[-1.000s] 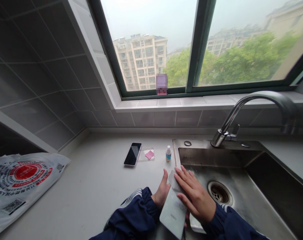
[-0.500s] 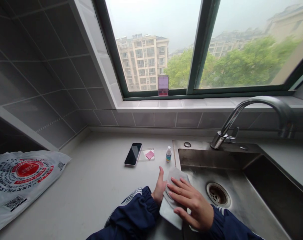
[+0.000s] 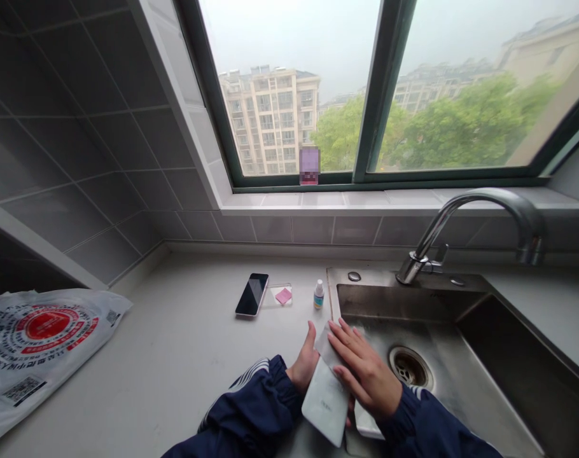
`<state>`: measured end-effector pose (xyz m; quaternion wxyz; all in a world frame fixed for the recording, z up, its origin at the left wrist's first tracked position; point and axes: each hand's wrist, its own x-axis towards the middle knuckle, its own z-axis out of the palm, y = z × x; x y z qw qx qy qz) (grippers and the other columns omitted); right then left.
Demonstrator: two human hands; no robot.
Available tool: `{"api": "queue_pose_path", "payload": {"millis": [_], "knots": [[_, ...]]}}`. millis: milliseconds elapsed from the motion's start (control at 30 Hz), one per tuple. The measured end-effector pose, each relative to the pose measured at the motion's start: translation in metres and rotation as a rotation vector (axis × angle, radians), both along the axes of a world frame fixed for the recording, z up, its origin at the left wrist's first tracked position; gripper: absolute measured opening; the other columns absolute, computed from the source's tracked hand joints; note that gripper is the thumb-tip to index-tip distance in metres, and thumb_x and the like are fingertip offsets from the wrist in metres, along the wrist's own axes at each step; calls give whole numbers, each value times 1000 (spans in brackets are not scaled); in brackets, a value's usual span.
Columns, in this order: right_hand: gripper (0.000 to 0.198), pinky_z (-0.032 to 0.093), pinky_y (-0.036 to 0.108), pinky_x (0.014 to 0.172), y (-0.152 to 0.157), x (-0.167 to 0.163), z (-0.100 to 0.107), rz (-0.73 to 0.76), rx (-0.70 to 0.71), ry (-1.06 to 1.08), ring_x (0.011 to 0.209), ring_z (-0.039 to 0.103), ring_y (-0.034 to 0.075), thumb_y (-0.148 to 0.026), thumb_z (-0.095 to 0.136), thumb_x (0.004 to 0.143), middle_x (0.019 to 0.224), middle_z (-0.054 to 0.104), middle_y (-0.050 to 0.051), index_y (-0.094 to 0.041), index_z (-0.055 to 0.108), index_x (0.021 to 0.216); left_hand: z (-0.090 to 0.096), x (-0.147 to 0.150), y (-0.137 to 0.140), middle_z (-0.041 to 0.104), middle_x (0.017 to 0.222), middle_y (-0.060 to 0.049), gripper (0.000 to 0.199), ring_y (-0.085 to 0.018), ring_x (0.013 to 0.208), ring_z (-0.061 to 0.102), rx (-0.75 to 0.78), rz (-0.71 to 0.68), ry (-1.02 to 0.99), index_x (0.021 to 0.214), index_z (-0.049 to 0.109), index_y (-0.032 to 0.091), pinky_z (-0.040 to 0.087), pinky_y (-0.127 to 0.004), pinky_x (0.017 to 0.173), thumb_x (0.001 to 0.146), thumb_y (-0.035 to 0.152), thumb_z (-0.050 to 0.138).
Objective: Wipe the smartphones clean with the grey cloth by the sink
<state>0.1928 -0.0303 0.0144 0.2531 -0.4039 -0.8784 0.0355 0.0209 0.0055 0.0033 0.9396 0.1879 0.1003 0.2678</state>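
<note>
My left hand (image 3: 305, 367) supports a pale, flat rectangular case (image 3: 326, 404) with rounded corners and a faint mark on its face; it looks like a phone case. The left thumb points up, and most of its fingers are hidden beneath the case. Across the case's upper end lies my right hand (image 3: 363, 372), fingers extended and close together, pressing a thin white tissue (image 3: 326, 343) onto the surface. Part of the tissue is covered by that hand. Another white flat thing (image 3: 368, 425) shows under the right wrist; its kind is unclear.
Beyond my hands stand a small dropper bottle (image 3: 319, 295), a clear flat piece with a pink square (image 3: 284, 296), and a phone (image 3: 252, 295). A steel sink (image 3: 442, 337) with a curved faucet (image 3: 475, 200) is at right. A printed plastic bag (image 3: 46, 350) lies left.
My right hand has slid up along the case with the tissue, baring the lower face and its faint mark. The left hand keeps its hold. The view has shifted slightly.
</note>
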Motion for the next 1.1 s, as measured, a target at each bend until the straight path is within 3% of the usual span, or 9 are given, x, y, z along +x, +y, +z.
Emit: {"api": "queue_pose_path", "payload": {"millis": [200,367,567,833,967,1100], "knots": [[58,26,53,113,-10,-12,6,127,-54,-39,144,16,31,-34,46,96,153,28,12,-12,33,148,9,1,0,61,123,-20,84,-31,124,51,-75,114,67,130,53,7,26,-43,112,83,73,29],[54,26,51,114,-12,-14,11,201,-62,-39,144,19,29,-32,44,97,152,31,11,-13,35,147,12,1,0,64,117,-21,88,-31,119,55,-101,112,108,126,55,4,30,-43,110,82,75,28],[54,30,50,113,-5,-5,5,153,-28,-34,143,20,30,-31,43,97,154,27,11,-15,33,148,8,2,-2,62,122,-20,89,-31,124,51,-69,59,45,128,54,6,26,-44,112,82,76,26],[59,32,54,110,-3,-4,-7,-53,-16,-12,144,14,33,-30,43,96,156,21,13,-11,27,150,9,1,-2,61,126,-16,87,-32,127,49,-35,-34,48,133,52,14,29,-46,110,79,78,30],[62,29,53,112,-9,-10,-3,65,-56,-48,144,15,32,-35,46,95,155,24,12,-11,28,150,7,2,1,64,119,-18,85,-31,120,55,-85,95,47,130,54,10,31,-44,109,82,75,27],[60,29,50,113,-12,-11,8,172,-105,-59,143,20,29,-37,48,95,153,30,11,-13,32,148,6,2,3,68,110,-20,89,-31,113,59,-138,112,81,125,56,5,35,-43,105,82,77,25]]}}
